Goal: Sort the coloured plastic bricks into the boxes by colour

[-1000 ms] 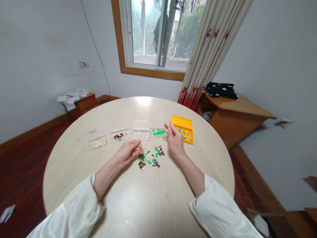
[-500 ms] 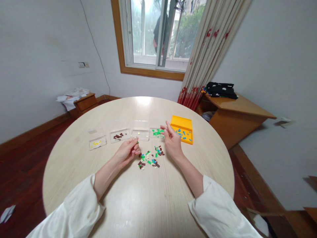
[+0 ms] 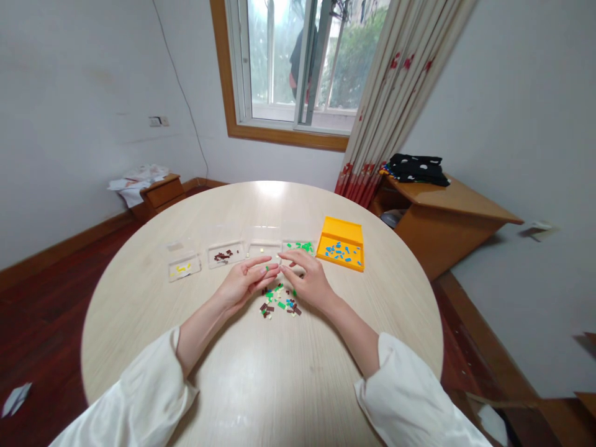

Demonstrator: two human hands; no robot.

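Note:
My left hand is turned partly palm-up, fingers stretched out, and holds a small green building brick near its fingertips. Close beside it is my right hand, thumb and forefinger apart, their tips at the left fingertips; I see nothing gripped in it. Below both hands lies a loose pile of small bricks in brown, green, cream and blue. Behind the right hand stands a clear box of green bricks, partly covered. A clear box with a few cream bricks is behind the left fingers.
Further left are a clear box of brown bricks and one of yellow bricks. An open orange case with blue bricks stands on the right. All rest on a round wooden table. A side desk stands beyond.
My right hand has moved left and down from beside the orange case to my left hand. My left fingers have opened out from a pinch, showing the green brick.

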